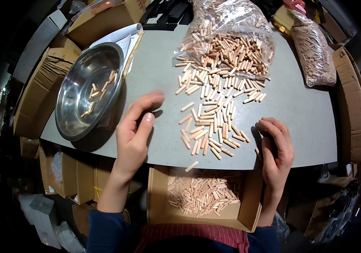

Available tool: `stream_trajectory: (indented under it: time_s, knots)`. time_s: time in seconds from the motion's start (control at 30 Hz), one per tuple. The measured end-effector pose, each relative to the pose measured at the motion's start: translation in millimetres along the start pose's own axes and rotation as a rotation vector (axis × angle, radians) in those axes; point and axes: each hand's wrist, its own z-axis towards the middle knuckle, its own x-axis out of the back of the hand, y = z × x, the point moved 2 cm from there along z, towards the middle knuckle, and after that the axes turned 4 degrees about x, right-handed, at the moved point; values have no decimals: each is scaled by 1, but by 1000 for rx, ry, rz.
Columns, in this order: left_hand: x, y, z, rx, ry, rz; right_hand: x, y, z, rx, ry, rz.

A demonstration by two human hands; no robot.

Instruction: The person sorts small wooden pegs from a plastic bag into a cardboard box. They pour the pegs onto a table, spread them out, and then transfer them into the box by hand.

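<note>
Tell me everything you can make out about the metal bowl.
The bowl is wide, round and open-topped, with smooth, shiny silver walls that look like metal and a broad, darker rim. A few short wooden pegs lie scattered inside, leaving most of its interior bare. It sits at the left side of the grey table, left of the person's left hand, which is not touching it. Its mouth faces up; the fisheye bend makes any tilt hard to judge. Its underside is hidden.

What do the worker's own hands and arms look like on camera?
The left hand and right hand are both ungloved, with bare wrists and no visible watch or bracelet. Plain dark blue sleeves end partway down the forearms, leaving the rest uncovered.
</note>
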Motion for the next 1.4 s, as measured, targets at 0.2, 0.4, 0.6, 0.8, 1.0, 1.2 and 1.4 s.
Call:
stream_trajectory:
  time_s: [0.2, 0.4, 0.6, 0.8, 1.0, 1.2, 1.4]
  knots:
    - [-4, 1, 5, -129, -24, 317, -5, -14, 5, 200, -257, -139]
    - [-7, 3, 5, -196, -52, 442, 0, -11, -3, 123, -169, 16]
    - [-21, 5, 3, -400, -229, 665, -10, -16, 2, 237, -210, -245]
    - [-19, 10, -5, -481, -481, 560, -6, -13, 2, 352, -388, 38]
    - [-1, 6, -4, -15, -438, 61, -4, -9, 0, 191, -231, -72]
    - [-20, 11, 9, -300, -313, 400, -17, -15, 8, 215, -258, -267]
    - [-48, 14, 24, -394, -138, 481, -10, -10, 10, 294, -297, -180]
